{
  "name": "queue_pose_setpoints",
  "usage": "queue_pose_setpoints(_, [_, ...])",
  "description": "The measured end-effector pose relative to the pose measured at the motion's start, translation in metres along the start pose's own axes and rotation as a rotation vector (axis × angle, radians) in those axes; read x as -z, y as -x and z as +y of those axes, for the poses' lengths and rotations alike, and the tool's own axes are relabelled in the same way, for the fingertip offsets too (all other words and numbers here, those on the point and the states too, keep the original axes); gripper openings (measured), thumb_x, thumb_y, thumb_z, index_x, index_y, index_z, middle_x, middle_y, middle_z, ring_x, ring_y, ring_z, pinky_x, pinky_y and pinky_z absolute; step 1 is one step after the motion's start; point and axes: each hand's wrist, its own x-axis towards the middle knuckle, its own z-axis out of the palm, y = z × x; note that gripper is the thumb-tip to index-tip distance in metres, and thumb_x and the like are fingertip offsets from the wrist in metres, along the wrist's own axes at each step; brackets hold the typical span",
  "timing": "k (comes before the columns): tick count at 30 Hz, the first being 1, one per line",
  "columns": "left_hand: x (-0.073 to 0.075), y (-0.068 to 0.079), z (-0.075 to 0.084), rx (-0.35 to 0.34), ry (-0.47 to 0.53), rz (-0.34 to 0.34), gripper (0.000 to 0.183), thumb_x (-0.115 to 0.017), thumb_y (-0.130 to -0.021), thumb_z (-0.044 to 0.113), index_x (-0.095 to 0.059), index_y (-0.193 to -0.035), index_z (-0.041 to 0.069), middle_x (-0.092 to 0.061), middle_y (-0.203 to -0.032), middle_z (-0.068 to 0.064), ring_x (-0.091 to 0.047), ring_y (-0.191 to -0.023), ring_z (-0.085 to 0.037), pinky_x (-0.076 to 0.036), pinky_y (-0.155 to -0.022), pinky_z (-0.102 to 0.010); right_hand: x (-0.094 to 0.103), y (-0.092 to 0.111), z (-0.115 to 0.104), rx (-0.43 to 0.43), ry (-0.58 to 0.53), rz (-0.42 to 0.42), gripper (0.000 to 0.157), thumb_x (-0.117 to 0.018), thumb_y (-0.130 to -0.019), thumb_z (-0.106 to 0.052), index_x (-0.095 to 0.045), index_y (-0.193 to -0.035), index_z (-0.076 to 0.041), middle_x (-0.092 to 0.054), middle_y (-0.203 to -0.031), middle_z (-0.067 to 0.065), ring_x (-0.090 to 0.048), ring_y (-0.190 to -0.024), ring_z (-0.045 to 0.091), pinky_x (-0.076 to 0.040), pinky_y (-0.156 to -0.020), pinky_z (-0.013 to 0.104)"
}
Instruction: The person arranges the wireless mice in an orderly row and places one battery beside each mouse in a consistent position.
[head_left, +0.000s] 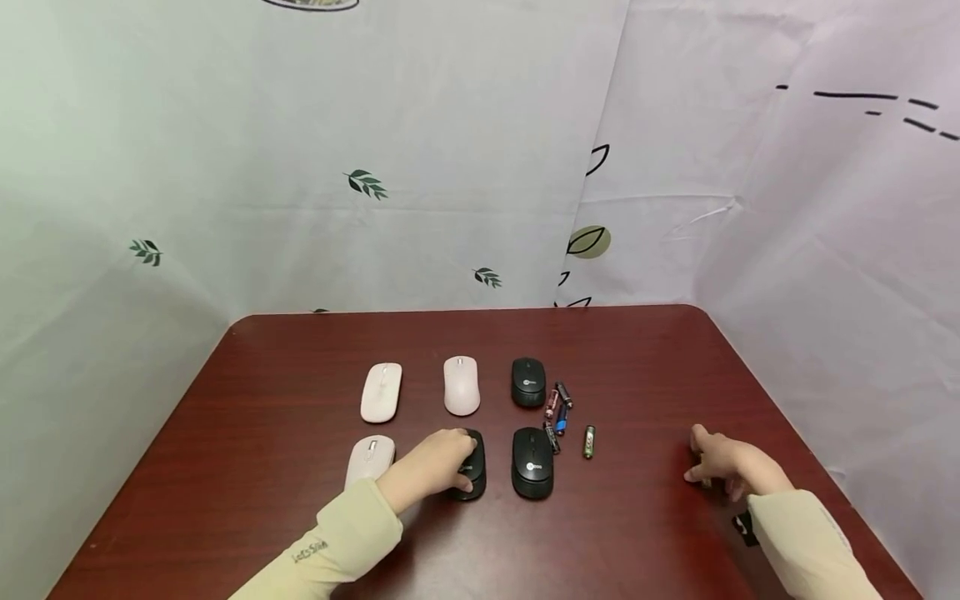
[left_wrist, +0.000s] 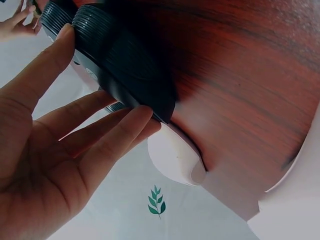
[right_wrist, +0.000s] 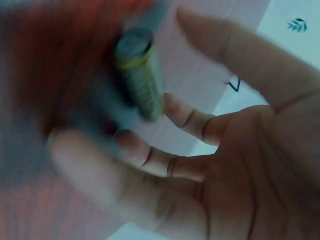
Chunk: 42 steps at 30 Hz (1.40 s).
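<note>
My left hand point(head_left: 438, 458) reaches across the left side and grips a black computer mouse point(head_left: 477, 477) by its sides, thumb on one side and fingers on the other. In the left wrist view that mouse point(left_wrist: 132, 65) sits between thumb and fingertips, its ribbed end up. Far to the right, my right hand point(head_left: 731, 465) is low over the table with its fingers spread. A green-yellow battery point(right_wrist: 142, 80) lies among these fingers in the blurred right wrist view, the thumb and index finger apart from it.
Beside the gripped mouse is another black mouse point(head_left: 532, 467), with a third point(head_left: 528, 382) behind. White mice point(head_left: 381, 392) and a pinkish one point(head_left: 461, 385) stand left. Several batteries point(head_left: 562, 418) lie bunched right of the black mice, near a green battery point(head_left: 588, 442). Curtains surround the table point(head_left: 300, 342).
</note>
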Motion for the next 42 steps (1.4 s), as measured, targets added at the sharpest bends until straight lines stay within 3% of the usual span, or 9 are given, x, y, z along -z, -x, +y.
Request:
queue_pose_setpoints(5, [0.003, -0.001, -0.001, -0.004, 0.001, 0.008, 0.031, -0.084, -0.068, 0.025, -0.064, -0.083, 0.006, -0.062, -0.082, -0.004, -0.059, -0.073, -0.016, -0.048, -0.068, -0.028, -0.003, -0.003, -0.002, 0.043, -0.071, -0.008, 0.027, -0.059, -0.087, 0.001, -0.033, -0.094, 0.001, -0.045, -0.07, 0.011, -0.049, -0.058, 0.02, -0.051, -0.053, 0.033])
queue_pose_setpoints(11, [0.003, -0.001, 0.001, 0.004, 0.002, -0.007, 0.034, -0.083, -0.069, 0.026, -0.066, -0.088, 0.004, -0.063, -0.085, -0.005, -0.061, -0.076, -0.017, -0.048, -0.07, -0.03, -0.004, -0.008, -0.011, 0.061, -0.036, -0.001, 0.023, -0.054, -0.082, 0.012, -0.037, -0.095, 0.003, -0.046, -0.074, 0.013, -0.053, -0.06, 0.021, -0.053, -0.055, 0.033])
queue_pose_setpoints(17, [0.004, -0.001, 0.002, 0.004, -0.005, 0.004, 0.033, -0.083, -0.069, 0.025, -0.066, -0.087, 0.005, -0.063, -0.084, -0.005, -0.062, -0.076, -0.018, -0.049, -0.07, -0.03, -0.006, -0.014, -0.016, 0.089, -0.01, 0.026, 0.025, -0.055, -0.08, 0.014, -0.039, -0.096, 0.004, -0.05, -0.074, 0.013, -0.055, -0.059, 0.02, -0.053, -0.053, 0.033])
queue_pose_setpoints(30, [0.005, 0.002, 0.004, 0.022, 0.007, 0.001, 0.033, -0.084, -0.068, 0.024, -0.064, -0.086, 0.005, -0.062, -0.086, -0.006, -0.061, -0.076, -0.019, -0.049, -0.07, -0.03, -0.03, -0.035, -0.053, 0.294, -0.044, 0.187, 0.024, -0.059, -0.076, 0.012, -0.044, -0.087, -0.002, -0.046, -0.072, 0.008, -0.052, -0.053, 0.016, -0.049, -0.045, 0.029])
queue_pose_setpoints(36, [0.004, 0.001, 0.003, 0.02, 0.008, -0.002, 0.033, -0.084, -0.068, 0.024, -0.064, -0.085, 0.006, -0.063, -0.084, -0.005, -0.061, -0.076, -0.018, -0.049, -0.071, -0.031, -0.041, -0.048, -0.071, 0.318, -0.103, 0.219, 0.024, -0.064, -0.075, 0.011, -0.046, -0.087, 0.0, -0.048, -0.07, 0.008, -0.056, -0.052, 0.015, -0.051, -0.045, 0.028])
queue_pose_setpoints(42, [0.002, 0.001, 0.002, 0.028, 0.017, -0.004, 0.031, -0.084, -0.067, 0.024, -0.064, -0.084, 0.006, -0.063, -0.082, -0.004, -0.06, -0.075, -0.017, -0.049, -0.07, -0.03, -0.044, -0.051, -0.085, 0.317, -0.091, 0.208, 0.024, -0.064, -0.075, 0.011, -0.047, -0.088, 0.0, -0.048, -0.071, 0.009, -0.056, -0.051, 0.016, -0.051, -0.046, 0.029])
